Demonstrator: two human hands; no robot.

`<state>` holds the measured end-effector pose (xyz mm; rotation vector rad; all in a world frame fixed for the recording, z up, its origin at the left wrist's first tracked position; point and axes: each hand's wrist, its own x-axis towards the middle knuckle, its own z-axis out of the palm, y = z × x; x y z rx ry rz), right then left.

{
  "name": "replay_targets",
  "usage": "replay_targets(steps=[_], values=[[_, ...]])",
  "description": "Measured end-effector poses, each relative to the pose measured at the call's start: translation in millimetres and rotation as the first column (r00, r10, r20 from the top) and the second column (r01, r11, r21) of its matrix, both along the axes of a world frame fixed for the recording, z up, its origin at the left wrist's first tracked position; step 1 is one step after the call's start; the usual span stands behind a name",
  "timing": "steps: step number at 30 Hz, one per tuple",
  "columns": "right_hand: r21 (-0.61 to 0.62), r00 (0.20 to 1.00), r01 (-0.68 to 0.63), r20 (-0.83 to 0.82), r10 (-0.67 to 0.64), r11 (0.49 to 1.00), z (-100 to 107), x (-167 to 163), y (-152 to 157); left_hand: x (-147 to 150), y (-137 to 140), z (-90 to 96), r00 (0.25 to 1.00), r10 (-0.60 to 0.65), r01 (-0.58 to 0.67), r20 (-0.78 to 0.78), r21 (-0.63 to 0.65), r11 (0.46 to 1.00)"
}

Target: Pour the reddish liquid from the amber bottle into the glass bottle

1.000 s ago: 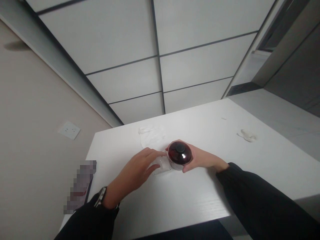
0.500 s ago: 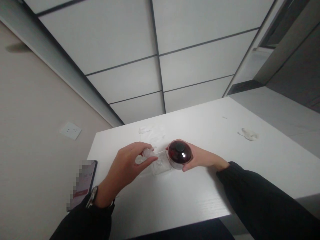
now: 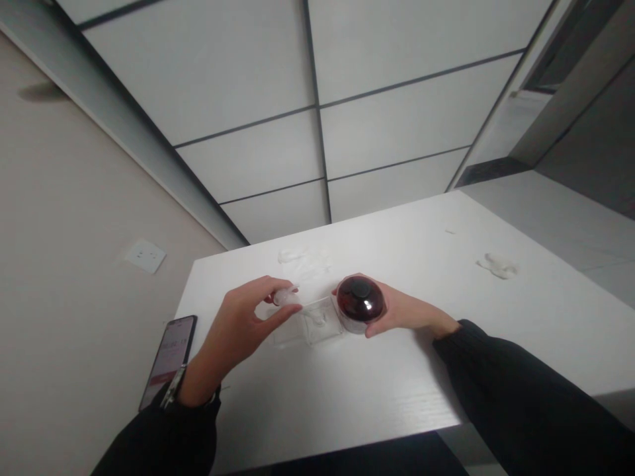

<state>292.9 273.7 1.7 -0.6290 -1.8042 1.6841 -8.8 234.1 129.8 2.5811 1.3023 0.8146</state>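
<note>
My right hand (image 3: 401,312) grips a round dark red jar (image 3: 360,304) with a black centre on its top, standing on the white table (image 3: 377,383). My left hand (image 3: 243,322) pinches a small clear plastic piece (image 3: 285,297) between thumb and fingers, raised a little above the table. Between my two hands lies a clear plastic tray (image 3: 317,320), touching the jar's left side. Both arms wear dark sleeves, and a watch sits on my left wrist.
A phone (image 3: 169,358) lies at the table's left edge by my left wrist. Clear plastic wrapping (image 3: 303,262) lies behind the hands. A small white crumpled item (image 3: 497,266) rests at the far right. The table's near edge runs below my arms.
My left hand has lifted off the clear tray with a small clear piece pinched in its fingers and drawn back to the left. The right hand and jar have stayed put.
</note>
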Motion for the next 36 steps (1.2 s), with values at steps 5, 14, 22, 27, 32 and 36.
replay_targets(steps=[5,14,22,27,32,36], values=[[0.016,1.000,0.008,0.013,-0.008,1.000,-1.3,0.2,0.2,-2.1,-0.2,-3.0,1.000,0.009,-0.009,0.015,0.000,1.000],[-0.012,1.000,0.001,0.006,0.000,1.000,-1.1,0.3,0.0,1.4,-2.8,-2.1,1.000,0.018,-0.019,-0.018,-0.015,1.000],[0.000,1.000,0.013,-0.002,-0.013,1.000,-3.9,-0.1,0.4,-5.7,3.2,-5.7,0.981,0.147,-0.120,0.128,-0.198,0.973],[-0.011,1.000,0.000,-0.010,0.000,1.000,-0.4,-0.4,-0.7,-20.7,19.8,-19.3,0.900,0.311,-0.150,0.306,-0.454,0.878],[-0.019,1.000,-0.006,-0.001,0.006,1.000,1.9,-0.6,-0.9,-31.3,51.3,-43.2,0.870,0.359,-0.160,0.339,-0.495,0.854],[-0.030,1.000,-0.003,0.008,0.003,1.000,2.7,-0.7,-1.1,-31.5,80.4,-73.1,0.866,0.394,-0.218,0.308,-0.477,0.851]])
